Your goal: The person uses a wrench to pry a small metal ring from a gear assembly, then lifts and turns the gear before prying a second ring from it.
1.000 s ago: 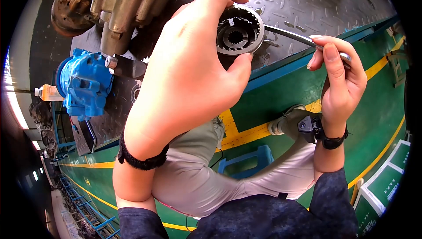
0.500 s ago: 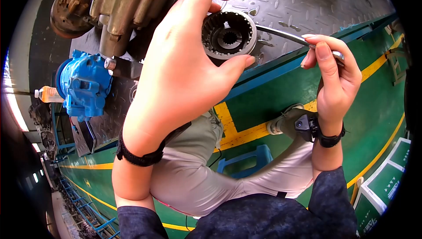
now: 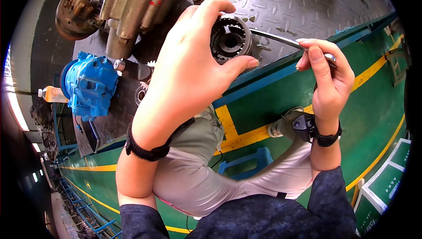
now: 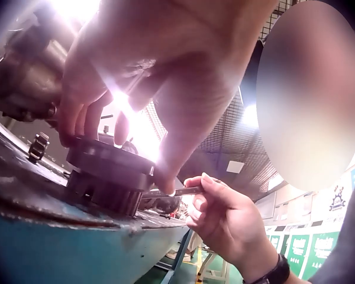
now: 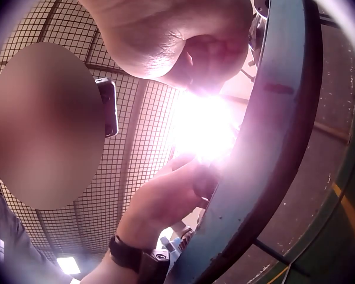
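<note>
Gear [image 3: 223,43], head view: upper centre of the frame, on the metal bench [image 3: 290,6].
Left hand [image 3: 189,58], head view: fingers and thumb grasping the gear.
Right hand [image 3: 329,72], head view: pinching a thin tool [image 3: 277,39]; slightly further left than half a second ago.
Tool, head view: tip at the gear's rim, so work there seems unfinished.
Gear, left wrist view: lower left, held from above.
Glare, right wrist view: central; gear hidden, grips unreadable.

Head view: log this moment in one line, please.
Left hand: grips gear | Right hand: holds metal rod, far end beside gear, contact unclear | Gear: hollow side up, near edge of bench
</note>
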The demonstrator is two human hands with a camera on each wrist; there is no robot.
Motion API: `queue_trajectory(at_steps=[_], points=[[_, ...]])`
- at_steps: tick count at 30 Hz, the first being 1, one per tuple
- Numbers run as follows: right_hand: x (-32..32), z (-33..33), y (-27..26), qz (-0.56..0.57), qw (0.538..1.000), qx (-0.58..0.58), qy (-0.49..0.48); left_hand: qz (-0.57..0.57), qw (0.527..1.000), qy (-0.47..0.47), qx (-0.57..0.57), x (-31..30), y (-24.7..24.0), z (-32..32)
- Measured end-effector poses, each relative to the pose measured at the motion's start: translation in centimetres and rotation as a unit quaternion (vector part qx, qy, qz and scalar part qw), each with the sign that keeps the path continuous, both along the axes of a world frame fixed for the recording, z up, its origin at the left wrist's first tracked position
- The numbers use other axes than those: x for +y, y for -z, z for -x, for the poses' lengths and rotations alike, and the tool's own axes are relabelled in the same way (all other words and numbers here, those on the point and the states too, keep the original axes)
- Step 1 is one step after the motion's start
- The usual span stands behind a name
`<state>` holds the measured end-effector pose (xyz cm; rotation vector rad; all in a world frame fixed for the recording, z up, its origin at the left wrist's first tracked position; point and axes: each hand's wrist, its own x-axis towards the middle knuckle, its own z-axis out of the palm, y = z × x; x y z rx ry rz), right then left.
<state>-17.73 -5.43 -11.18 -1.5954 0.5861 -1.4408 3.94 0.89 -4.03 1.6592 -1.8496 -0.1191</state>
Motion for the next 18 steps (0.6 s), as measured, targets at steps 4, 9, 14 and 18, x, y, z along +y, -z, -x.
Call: queue_trajectory(at_steps=[4,9,14,18], points=[[-0.05,0.08,0.09,0.004,1.000,0.008,0.001,0.034,0.999,0.001,-0.024,-0.11,0.00,0.12],[0.03,-0.12,0.01,0.001,1.000,0.004,0.004,-0.006,0.999,0.006,-0.050,-0.09,-0.78,0.27],[0.09,-0.14,0.15,-0.002,1.000,0.013,-0.002,0.008,0.999,0.016,-0.038,-0.26,-0.53,-0.01],[0.08,-0.27,0.16,0.002,1.000,0.010,-0.005,0.000,0.999,0.053,0.006,-0.57,-0.32,-0.19]])
